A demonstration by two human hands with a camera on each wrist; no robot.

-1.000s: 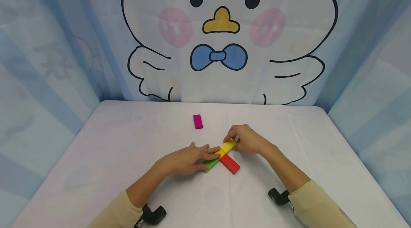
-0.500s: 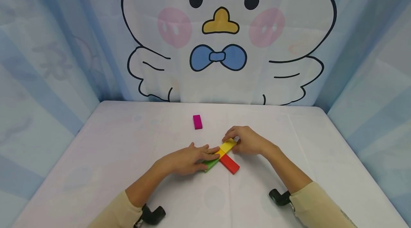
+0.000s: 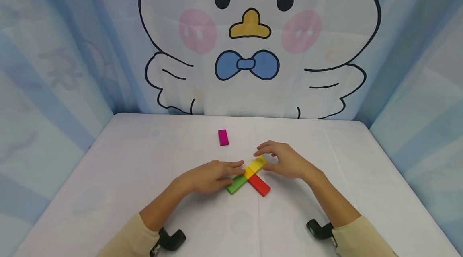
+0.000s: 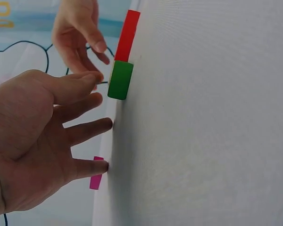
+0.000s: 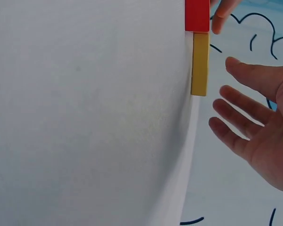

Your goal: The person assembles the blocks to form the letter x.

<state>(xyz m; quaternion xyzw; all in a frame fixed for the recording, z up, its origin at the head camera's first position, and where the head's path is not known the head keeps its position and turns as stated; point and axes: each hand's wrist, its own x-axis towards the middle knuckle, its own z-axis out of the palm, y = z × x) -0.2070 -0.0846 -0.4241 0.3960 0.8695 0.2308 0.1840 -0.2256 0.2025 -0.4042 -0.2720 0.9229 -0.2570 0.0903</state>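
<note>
left hand (image 3: 207,176) spread, fingers loose beside green block (image 3: 236,184) | right hand (image 3: 285,160) slack, empty, above yellow block (image 3: 257,163) | red block (image 3: 259,184) meets both, centre frame, tabletop (image 3: 144,208) | cross looks placed

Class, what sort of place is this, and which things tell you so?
Probably a small play or recording booth: a white table, a cartoon bird curtain closing it in, and coloured blocks between two hands.
</note>
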